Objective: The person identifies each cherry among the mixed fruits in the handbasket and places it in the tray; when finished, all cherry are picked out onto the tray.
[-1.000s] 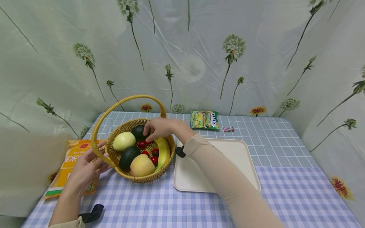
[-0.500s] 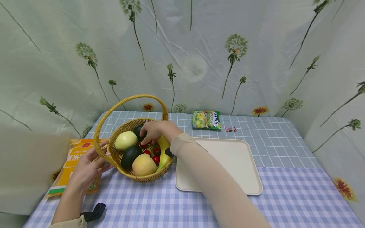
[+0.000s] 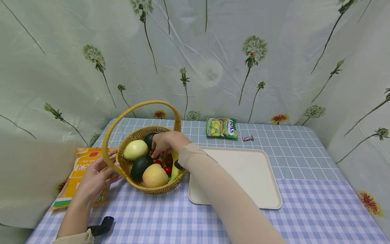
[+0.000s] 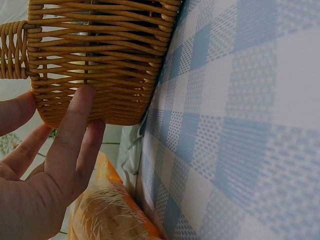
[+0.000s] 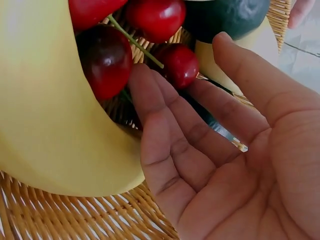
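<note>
A woven basket [image 3: 158, 191] with a tall looped handle holds several fruits. My left hand [image 3: 95, 176] rests at its left side; in the left wrist view the fingertips touch the wicker wall [image 4: 100, 55]. Inside the basket, my right hand [image 3: 167, 142] reaches down among red cherries [image 5: 181, 65]. Its fingertips are right at two cherries, while the thumb stands apart beside a dark green fruit [image 5: 227, 20]. A yellow banana [image 5: 45, 125] curves along the right wall. A peach [image 3: 155, 176], another dark green fruit [image 3: 141, 167] and a pale yellow-green fruit [image 3: 135, 150] lie near the hand.
A cream tray [image 3: 240, 169] lies right of the basket, partly under the right forearm. Behind it are a green snack bag [image 3: 221, 128] and a small wrapped candy [image 3: 247, 138]. An orange-yellow packet [image 3: 82, 166] lies left, behind the left hand. A floral curtain [image 3: 210, 67] closes the back.
My right hand has moved lower into the basket, its fingers now deeper among the cherries. The left hand keeps its place at the basket, and the head view has shifted slightly.
</note>
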A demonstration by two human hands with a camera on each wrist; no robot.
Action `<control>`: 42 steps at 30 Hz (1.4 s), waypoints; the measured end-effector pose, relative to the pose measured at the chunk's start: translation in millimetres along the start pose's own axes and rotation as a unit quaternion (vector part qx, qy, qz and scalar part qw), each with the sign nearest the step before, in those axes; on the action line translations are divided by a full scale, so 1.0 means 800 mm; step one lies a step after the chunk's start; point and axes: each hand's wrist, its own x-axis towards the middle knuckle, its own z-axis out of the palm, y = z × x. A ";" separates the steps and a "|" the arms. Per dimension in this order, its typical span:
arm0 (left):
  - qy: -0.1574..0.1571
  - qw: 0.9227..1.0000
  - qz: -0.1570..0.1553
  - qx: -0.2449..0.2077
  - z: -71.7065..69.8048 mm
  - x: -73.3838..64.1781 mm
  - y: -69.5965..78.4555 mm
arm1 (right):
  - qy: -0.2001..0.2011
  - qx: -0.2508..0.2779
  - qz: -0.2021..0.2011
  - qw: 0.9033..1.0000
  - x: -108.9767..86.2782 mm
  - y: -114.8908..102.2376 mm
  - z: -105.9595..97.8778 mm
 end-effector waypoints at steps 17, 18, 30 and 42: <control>-0.004 1.000 0.001 -0.008 0.000 0.000 0.001 | -0.002 0.026 -0.018 0.999 0.000 0.003 0.006; -0.004 1.000 0.001 -0.008 0.000 0.000 0.001 | -0.001 0.023 -0.020 1.000 0.000 0.003 0.006; -0.003 1.000 -0.002 -0.011 0.000 0.000 0.002 | 0.012 0.023 -0.038 0.999 0.001 0.008 0.004; -0.002 1.000 -0.003 -0.005 0.001 0.000 0.000 | 0.009 0.030 -0.056 0.998 -0.008 0.010 0.000</control>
